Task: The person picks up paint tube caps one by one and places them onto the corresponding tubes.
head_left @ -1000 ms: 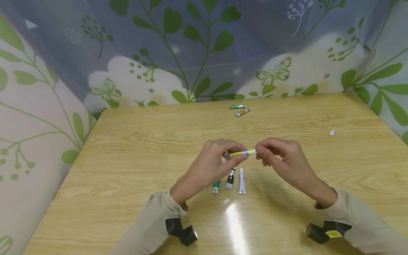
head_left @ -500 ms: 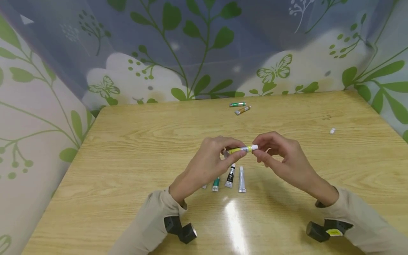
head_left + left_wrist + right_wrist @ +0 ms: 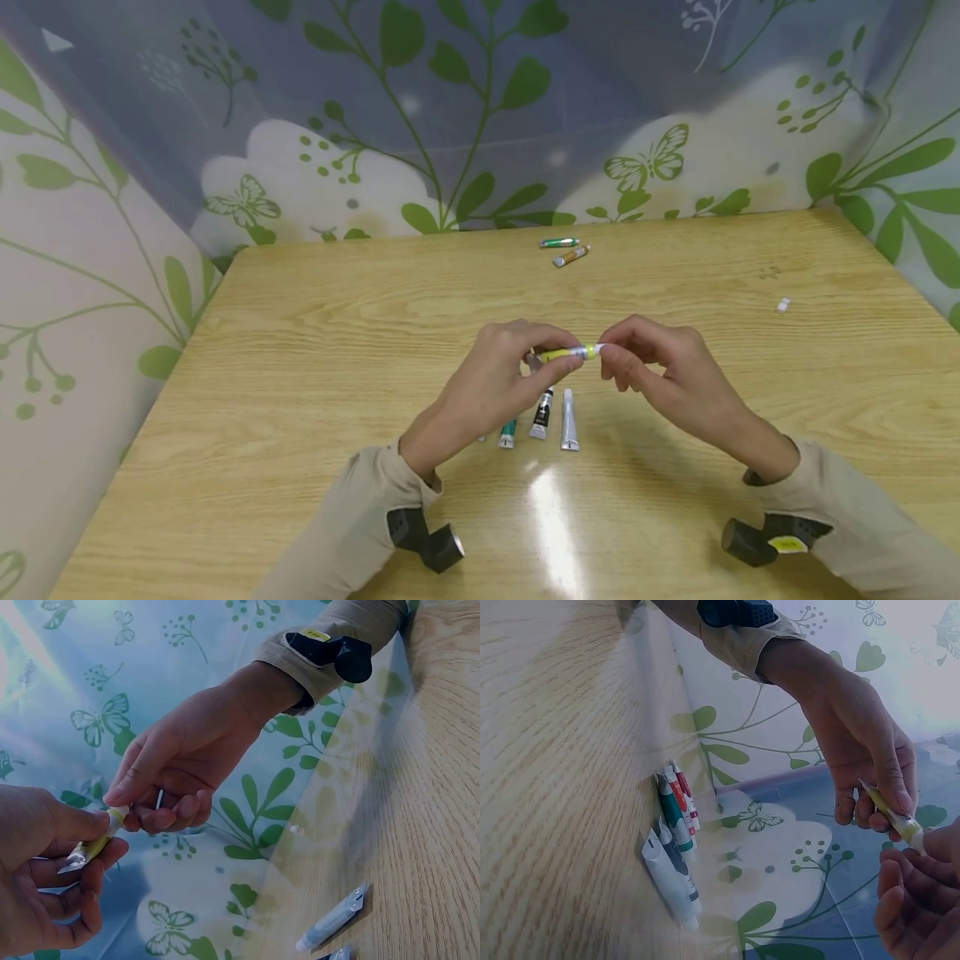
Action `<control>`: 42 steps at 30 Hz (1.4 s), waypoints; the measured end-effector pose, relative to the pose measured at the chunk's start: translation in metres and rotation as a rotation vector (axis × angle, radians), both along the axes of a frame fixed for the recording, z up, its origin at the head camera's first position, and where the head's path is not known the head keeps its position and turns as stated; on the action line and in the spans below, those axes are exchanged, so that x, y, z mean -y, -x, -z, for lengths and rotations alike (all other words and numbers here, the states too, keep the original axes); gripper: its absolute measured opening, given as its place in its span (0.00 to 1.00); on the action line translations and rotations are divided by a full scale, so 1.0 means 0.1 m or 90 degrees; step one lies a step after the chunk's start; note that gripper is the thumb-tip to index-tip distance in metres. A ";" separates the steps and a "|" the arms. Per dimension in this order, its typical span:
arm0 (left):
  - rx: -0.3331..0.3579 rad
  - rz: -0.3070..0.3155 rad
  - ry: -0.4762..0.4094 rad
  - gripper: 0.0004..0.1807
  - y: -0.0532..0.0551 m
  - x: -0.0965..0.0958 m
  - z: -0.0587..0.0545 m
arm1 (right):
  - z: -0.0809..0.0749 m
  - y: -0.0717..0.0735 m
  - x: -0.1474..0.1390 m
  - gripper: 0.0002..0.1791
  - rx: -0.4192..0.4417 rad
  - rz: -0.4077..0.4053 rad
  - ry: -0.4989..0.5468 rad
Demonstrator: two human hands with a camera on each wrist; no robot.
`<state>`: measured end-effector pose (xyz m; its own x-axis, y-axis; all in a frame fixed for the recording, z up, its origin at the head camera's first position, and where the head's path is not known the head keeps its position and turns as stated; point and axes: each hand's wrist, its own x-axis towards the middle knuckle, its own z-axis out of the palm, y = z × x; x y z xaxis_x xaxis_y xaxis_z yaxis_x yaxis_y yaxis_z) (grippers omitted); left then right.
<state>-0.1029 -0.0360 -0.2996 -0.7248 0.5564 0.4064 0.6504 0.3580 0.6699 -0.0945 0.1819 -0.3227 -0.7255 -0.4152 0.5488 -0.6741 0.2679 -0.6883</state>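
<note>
My left hand (image 3: 498, 367) holds a small yellow paint tube (image 3: 561, 354) between thumb and fingers, above the table. At the tube's other end, the thumb and index finger of my right hand (image 3: 667, 367) pinch its white cap (image 3: 598, 350). In the left wrist view the tube's flat silver crimped end (image 3: 73, 859) sticks out of the left hand. Below the hands lie a white-silver tube (image 3: 570, 423), a black tube (image 3: 542, 418) and a teal tube (image 3: 508, 433), partly hidden by the left hand. The right wrist view also shows red-labelled tubes (image 3: 682, 796) beside them.
Near the table's back edge lie a green tube (image 3: 559, 242) and a brown-orange tube (image 3: 572, 256). A small white piece (image 3: 783, 305) rests at the right. Patterned cloth (image 3: 495, 125) hangs behind and beside the wooden table (image 3: 315, 333).
Half a second ago the right fingers had loosened around the white cap, leaving it in sight; now they pinch it again. The left hand keeps its hold on the yellow tube.
</note>
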 end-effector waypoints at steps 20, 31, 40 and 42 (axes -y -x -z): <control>0.002 -0.001 0.001 0.07 0.00 0.01 0.01 | 0.00 0.01 0.00 0.17 -0.053 0.011 -0.007; 0.000 -0.005 0.001 0.07 0.01 0.01 0.00 | -0.02 0.02 0.00 0.12 -0.018 -0.004 -0.018; 0.000 -0.010 0.008 0.07 0.01 0.01 0.01 | 0.01 0.02 0.00 0.20 -0.062 -0.001 0.002; 0.001 -0.009 0.007 0.07 0.01 0.01 0.01 | 0.01 0.03 0.00 0.20 -0.065 -0.003 0.004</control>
<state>-0.1043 -0.0372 -0.3009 -0.7329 0.5512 0.3989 0.6445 0.3746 0.6665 -0.0970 0.1818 -0.3239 -0.6634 -0.4142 0.6232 -0.7424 0.2602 -0.6174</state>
